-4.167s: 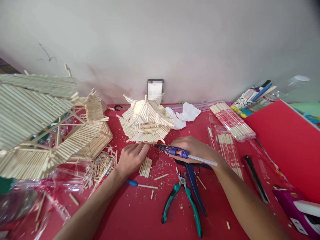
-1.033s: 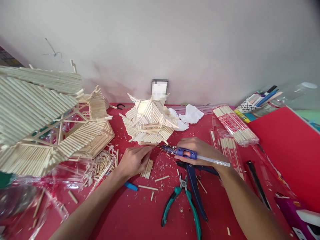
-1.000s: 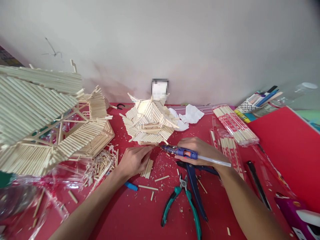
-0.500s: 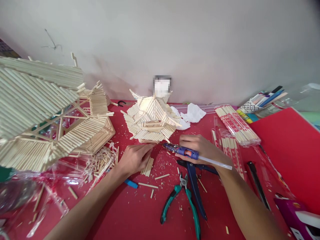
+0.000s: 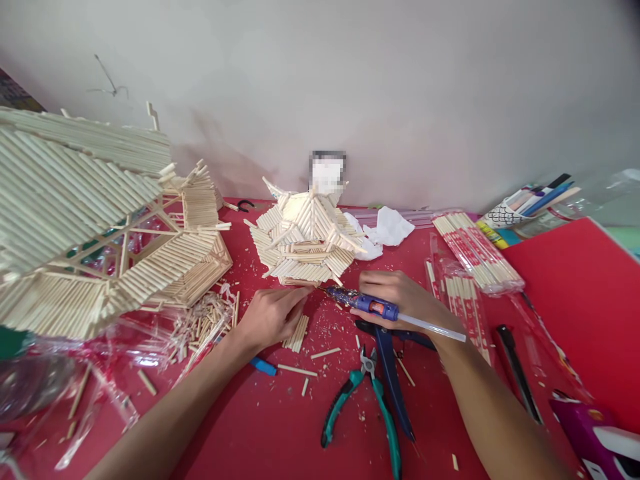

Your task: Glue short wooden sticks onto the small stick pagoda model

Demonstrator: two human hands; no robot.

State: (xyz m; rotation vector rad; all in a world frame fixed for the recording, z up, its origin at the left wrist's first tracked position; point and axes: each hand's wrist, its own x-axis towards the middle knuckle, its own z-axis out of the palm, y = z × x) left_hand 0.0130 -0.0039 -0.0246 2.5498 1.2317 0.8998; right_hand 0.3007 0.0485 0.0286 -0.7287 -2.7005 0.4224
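Observation:
My right hand [image 5: 387, 287] is wrapped round a blue glue gun [image 5: 364, 302], with a clear glue stick [image 5: 435, 328] poking out of its back end. The nozzle points left, close to the front base of a small pagoda-like model [image 5: 310, 243] built of wooden sticks. My left hand [image 5: 275, 313] is beside that base, index finger stretched to near the nozzle tip and the other fingers bent in. What its fingertips pinch, if anything, is hidden. Several cut sticks [image 5: 296, 335] lie just under the left hand.
On the left stands a larger stick-built house [image 5: 75, 193]. Green-handled cutting pliers [image 5: 369, 363] and a dark blue cutter tool [image 5: 393, 380] lie in front. Packs of chopsticks [image 5: 477, 252], a pen holder [image 5: 507, 210] and a red board [image 5: 585, 307] are at right. White tissue [image 5: 393, 227] sits behind.
The whole view has shifted very slightly. Both hands and the glue gun keep their places against the small model.

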